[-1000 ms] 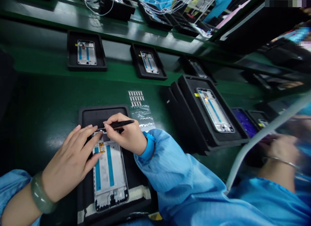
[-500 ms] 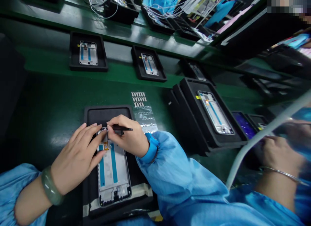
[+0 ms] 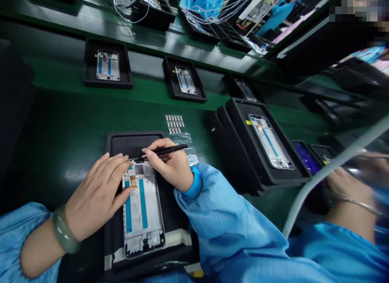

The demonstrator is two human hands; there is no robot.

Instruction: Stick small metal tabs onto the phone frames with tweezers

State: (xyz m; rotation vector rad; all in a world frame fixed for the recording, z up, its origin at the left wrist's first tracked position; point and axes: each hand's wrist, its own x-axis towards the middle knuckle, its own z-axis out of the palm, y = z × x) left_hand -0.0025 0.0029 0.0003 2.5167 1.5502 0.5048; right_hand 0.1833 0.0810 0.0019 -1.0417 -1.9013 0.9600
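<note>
The right fingers (image 3: 148, 151) are pinching tweezers (image 3: 170, 150) at the far edge of a phone frame (image 3: 143, 210). The left fingers (image 3: 115, 163) are lying open on it. It is sitting in a black tray (image 3: 133, 145) on the tabletop (image 3: 60, 153), blue strips (image 3: 143, 204) still on it, near a sticker sheet (image 3: 174, 125).

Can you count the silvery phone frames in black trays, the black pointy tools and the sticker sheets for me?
Silver phone frames with blue strips: 5, one of them dim
Slim black pointed tool, in the right hand: 1
Clear sheet of small silver stickers: 1
Total: 7
</note>
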